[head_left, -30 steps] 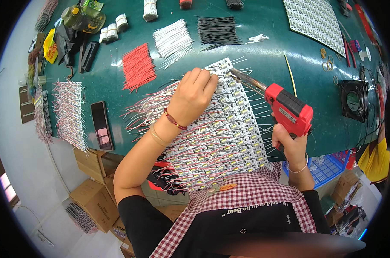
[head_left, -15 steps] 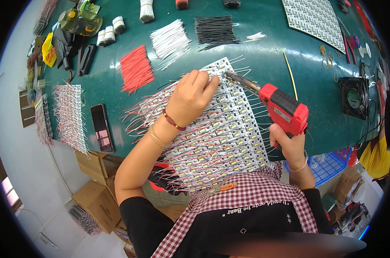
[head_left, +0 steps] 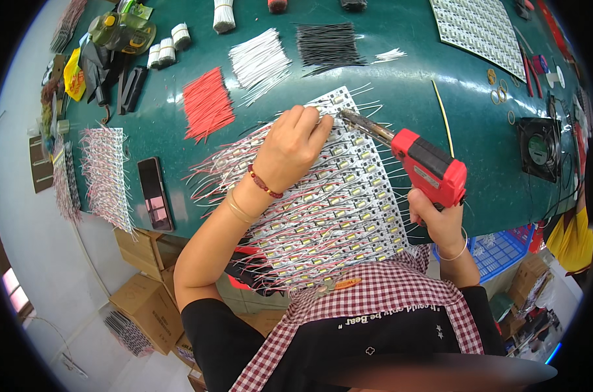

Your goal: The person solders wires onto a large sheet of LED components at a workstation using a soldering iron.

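Observation:
A panel of white LED circuit boards [head_left: 358, 189] lies in front of me at the table's edge, with many red, white and black wires trailing from it. My right hand [head_left: 440, 222] grips a red and black soldering gun [head_left: 430, 166] by its handle. The gun's metal tip points left and meets the panel near its far end. Just left of that tip, my left hand [head_left: 290, 147] is closed in a pinch over the panel. Whatever sits between those fingertips is too small and covered to make out.
Beyond the panel lie piles of red wires [head_left: 207, 104], white wires [head_left: 260, 59] and black wires [head_left: 326, 46]. A phone [head_left: 154, 195] and a wired panel [head_left: 105, 173] are at left. On the right stand a small black fan [head_left: 538, 149] and, lower, a blue basket [head_left: 502, 251].
The soldering gun and my right hand have shifted very slightly left. My left hand keeps its pinch in the same place.

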Demonstrator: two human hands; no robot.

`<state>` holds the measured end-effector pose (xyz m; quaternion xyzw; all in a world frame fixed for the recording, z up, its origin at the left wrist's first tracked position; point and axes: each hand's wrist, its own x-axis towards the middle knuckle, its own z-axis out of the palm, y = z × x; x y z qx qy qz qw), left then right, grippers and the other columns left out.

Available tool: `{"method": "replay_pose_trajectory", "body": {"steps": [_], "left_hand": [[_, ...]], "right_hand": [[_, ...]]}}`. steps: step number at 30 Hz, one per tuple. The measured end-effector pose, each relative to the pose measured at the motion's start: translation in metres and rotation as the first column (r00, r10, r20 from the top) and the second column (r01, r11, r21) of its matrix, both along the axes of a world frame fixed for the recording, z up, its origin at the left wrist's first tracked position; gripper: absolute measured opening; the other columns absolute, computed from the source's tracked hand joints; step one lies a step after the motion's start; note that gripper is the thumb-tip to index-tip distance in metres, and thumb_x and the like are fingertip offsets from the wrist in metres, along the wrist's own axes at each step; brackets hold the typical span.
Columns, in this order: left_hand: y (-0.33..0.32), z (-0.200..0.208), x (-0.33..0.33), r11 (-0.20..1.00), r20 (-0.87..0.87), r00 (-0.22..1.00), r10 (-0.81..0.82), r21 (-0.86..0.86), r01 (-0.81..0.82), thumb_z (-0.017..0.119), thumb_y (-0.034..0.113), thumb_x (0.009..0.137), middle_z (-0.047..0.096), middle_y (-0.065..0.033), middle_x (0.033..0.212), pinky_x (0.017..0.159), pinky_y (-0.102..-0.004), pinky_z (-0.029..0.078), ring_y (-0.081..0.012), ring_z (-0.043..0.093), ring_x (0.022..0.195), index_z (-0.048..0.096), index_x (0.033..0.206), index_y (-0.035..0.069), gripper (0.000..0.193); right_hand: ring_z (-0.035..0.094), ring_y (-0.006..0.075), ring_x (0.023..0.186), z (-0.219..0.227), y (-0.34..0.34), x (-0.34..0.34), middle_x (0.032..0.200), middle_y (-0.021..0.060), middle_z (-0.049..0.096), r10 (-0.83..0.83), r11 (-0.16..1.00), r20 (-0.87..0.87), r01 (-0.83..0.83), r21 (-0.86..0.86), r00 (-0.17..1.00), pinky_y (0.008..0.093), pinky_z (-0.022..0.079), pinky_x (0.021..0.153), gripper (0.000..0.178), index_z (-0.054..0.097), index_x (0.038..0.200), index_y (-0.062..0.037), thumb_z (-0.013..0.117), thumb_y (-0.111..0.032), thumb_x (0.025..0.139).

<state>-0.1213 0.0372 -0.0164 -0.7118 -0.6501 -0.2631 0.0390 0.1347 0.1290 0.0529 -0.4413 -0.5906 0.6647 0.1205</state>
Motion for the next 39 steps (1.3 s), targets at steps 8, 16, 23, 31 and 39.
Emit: {"method": "replay_pose_trajectory", "body": {"steps": [8, 16, 23, 31, 39], "left_hand": [[0.0, 0.001, 0.001, 1.0, -0.003, 1.0, 0.009, 0.009, -0.009, 0.058, 0.003, 0.073, 0.047, -0.0092, 0.082, 0.068, -0.0324, 0.045, -0.0225, 0.051, 0.076, 0.058, 0.096, -0.002, 0.024], [0.002, -0.002, 0.002, 0.998, 0.025, 1.0, 0.014, 0.054, -0.015, 0.061, -0.002, 0.071, 0.045, -0.008, 0.078, 0.062, -0.0325, 0.045, -0.0221, 0.051, 0.071, 0.062, 0.098, 0.0, 0.027], [0.003, -0.001, 0.003, 0.999, 0.012, 1.0, 0.018, 0.047, -0.018, 0.061, -0.002, 0.071, 0.045, -0.0082, 0.078, 0.062, -0.0325, 0.045, -0.0223, 0.051, 0.071, 0.061, 0.098, 0.0, 0.027], [0.002, -0.001, 0.003, 0.999, -0.009, 1.0, 0.02, 0.048, -0.02, 0.061, 0.0, 0.072, 0.045, -0.0078, 0.079, 0.063, -0.0328, 0.044, -0.022, 0.051, 0.072, 0.061, 0.097, 0.0, 0.025], [-0.003, 0.011, -0.005, 0.999, -0.091, 0.995, 0.048, 0.01, -0.047, 0.062, 0.001, 0.071, 0.047, -0.0066, 0.078, 0.064, -0.0331, 0.041, -0.0213, 0.051, 0.072, 0.063, 0.095, 0.002, 0.024]], "right_hand": [[0.054, 0.0052, 0.054, 0.003, -0.001, -0.001, 0.077, 0.0019, 0.061, -0.039, 0.999, -0.035, 0.04, 0.033, 0.999, 0.0194, 0.045, 0.047, 0.03, 0.059, 0.109, 0.0028, 0.07, -0.004, 0.082], [0.055, 0.0052, 0.055, 0.0, -0.001, 0.0, 0.079, 0.0022, 0.062, 0.021, 0.999, -0.001, -0.021, 0.049, 1.0, 0.0194, 0.045, 0.047, 0.03, 0.06, 0.109, 0.0029, 0.07, -0.004, 0.082], [0.051, 0.0077, 0.049, 0.002, -0.004, 0.002, 0.061, 0.0017, 0.055, 0.01, 0.994, -0.031, -0.006, 0.112, 0.999, 0.0208, 0.038, 0.047, 0.028, 0.054, 0.114, 0.0066, 0.059, -0.006, 0.089], [0.055, 0.0067, 0.055, 0.003, -0.003, 0.003, 0.078, 0.0032, 0.062, -0.06, 0.998, -0.063, 0.062, 0.029, 0.996, 0.0213, 0.046, 0.048, 0.029, 0.058, 0.107, 0.0026, 0.07, -0.004, 0.082], [0.055, 0.0074, 0.052, 0.009, 0.001, 0.008, 0.068, 0.0018, 0.06, -0.118, 0.992, -0.06, 0.121, 0.038, 0.991, 0.021, 0.041, 0.045, 0.021, 0.059, 0.1, 0.0011, 0.068, -0.007, 0.084]]}}
